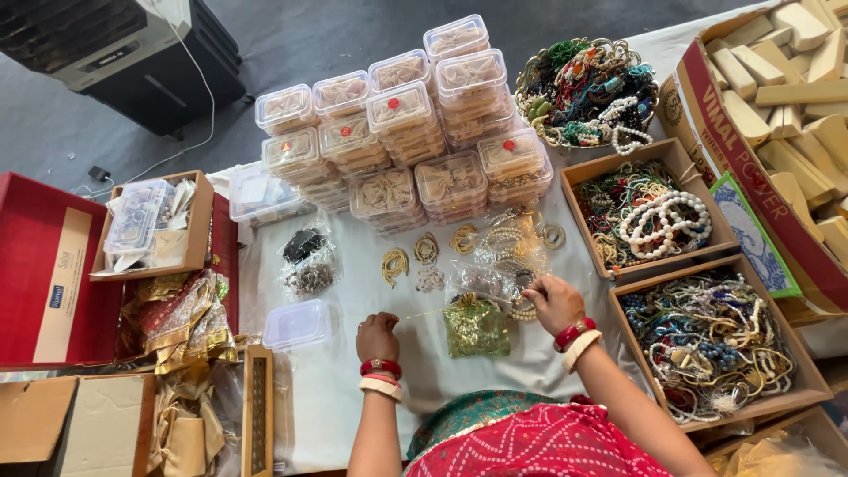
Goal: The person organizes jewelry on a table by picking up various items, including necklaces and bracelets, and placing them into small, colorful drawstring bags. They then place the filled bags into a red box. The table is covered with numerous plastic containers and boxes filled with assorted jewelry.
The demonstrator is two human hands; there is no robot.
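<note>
A person seated at a white cloth-covered table [353, 415] works among packed and loose jewellery, seen from above. At the far left a red hinged box [44, 265] lies open beside a brown cardboard tray of clear packets [201, 221], with gold fabric pouches [181, 322] heaped nearer. A small clear plastic lidded box [297, 324] sits just left of the left hand [377, 337], whose fingers are curled closed, resting on the cloth; whether they pinch a thin thread running right cannot be told. Between the hands lies a green-and-gold drawstring pouch [475, 327], soft and light by the look of it, likely to crumple anywhere it is grasped and best taken at its gathered neck. The right hand [552, 302] is closed over a strand of pale beads [523, 311] at the edge of a clear crinkled plastic bag [495, 265]. Such a strand looks light, limp and slippery, and may snap if tugged, so a pinch near its end or a scoop under its coil would suit it. Farther off stand stacks of clear lidded boxes [406, 124]. To the right, a woven basket of mixed bead necklaces [586, 88] and two brown cardboard trays of tangled beads [707, 344] sit beside a large carton of pale wooden blocks [795, 97].
</note>
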